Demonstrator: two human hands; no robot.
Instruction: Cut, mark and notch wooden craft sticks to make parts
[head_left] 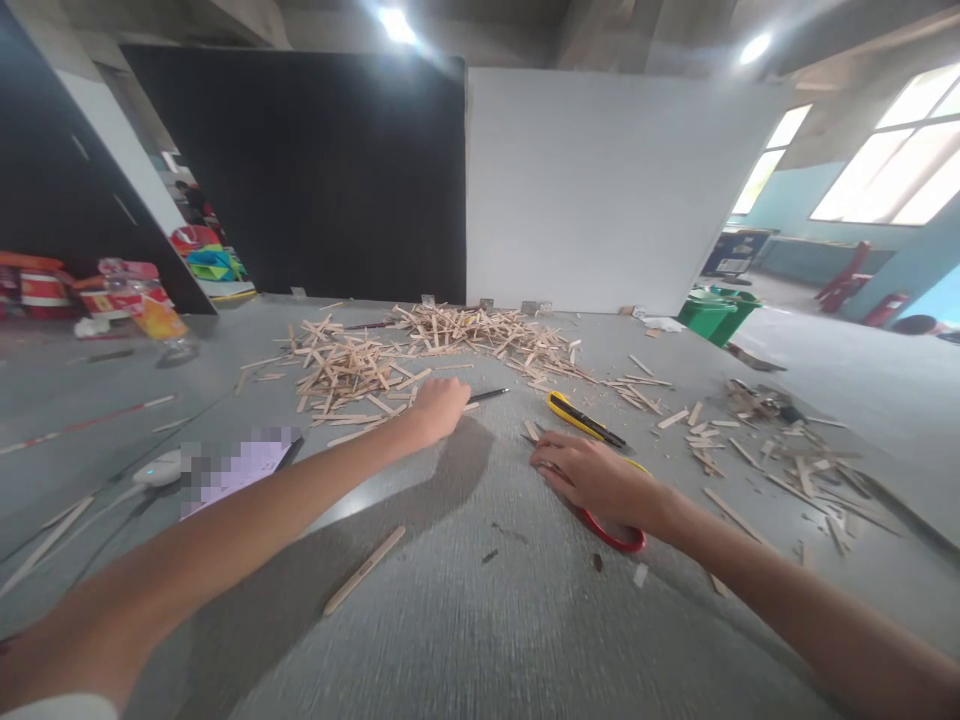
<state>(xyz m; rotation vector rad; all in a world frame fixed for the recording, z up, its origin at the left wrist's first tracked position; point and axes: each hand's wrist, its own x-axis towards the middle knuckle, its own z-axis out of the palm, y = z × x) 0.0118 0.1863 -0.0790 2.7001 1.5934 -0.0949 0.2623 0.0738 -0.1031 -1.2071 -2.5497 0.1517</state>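
Note:
My left hand (441, 408) is closed, its fingers turned away from me, and a slim dark pen (492, 395) sticks out to the right from beneath it. Further right, my right hand (589, 478) lies low over a pair of scissors (628, 543) with red and yellow handles. Its fingers curl over the middle of the scissors, and the blade tips show just past them. Beyond that hand lies a yellow and black utility knife (581, 416). A single wooden craft stick (365, 570) rests on the grey table (465, 640) nearer to me.
Heaped wooden sticks (480, 330) spread along the back, with broken pieces (817, 480) at the right. A phone (251, 462) and a white cabled device (159, 468) lie at the left, near a bottle (154, 310). Black (337, 180) and white panels (592, 190) stand behind.

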